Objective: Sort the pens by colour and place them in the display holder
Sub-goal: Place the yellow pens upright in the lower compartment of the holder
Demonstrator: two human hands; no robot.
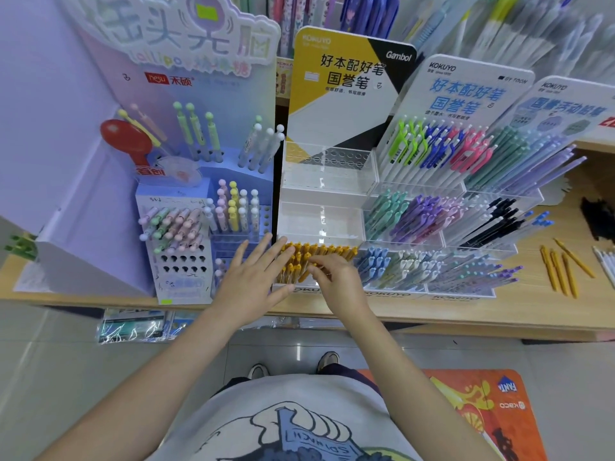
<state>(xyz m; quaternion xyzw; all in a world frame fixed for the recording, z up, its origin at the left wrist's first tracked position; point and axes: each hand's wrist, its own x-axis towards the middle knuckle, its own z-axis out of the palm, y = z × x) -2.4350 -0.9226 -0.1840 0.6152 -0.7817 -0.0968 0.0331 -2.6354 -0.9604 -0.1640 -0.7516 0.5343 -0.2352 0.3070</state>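
A clear tiered display holder (327, 181) with a yellow and black back card stands at the shelf's middle. Its front row holds several yellow pens (327, 252); the two upper tiers hold none. My left hand (253, 281) lies flat with straight fingers against the left side of those yellow pens. My right hand (336, 279) rests on the front row, its fingers curled and pinching one yellow pen. Several loose yellow pens (562, 267) lie on the wooden shelf at the right.
Right of the holder stand clear displays (466, 207) packed with green, blue, pink, purple, black and pale pens. A purple lollipop-pen display (206, 194) stands at the left. White pens (605, 261) lie at the far right edge. An orange mat (466, 407) covers the floor.
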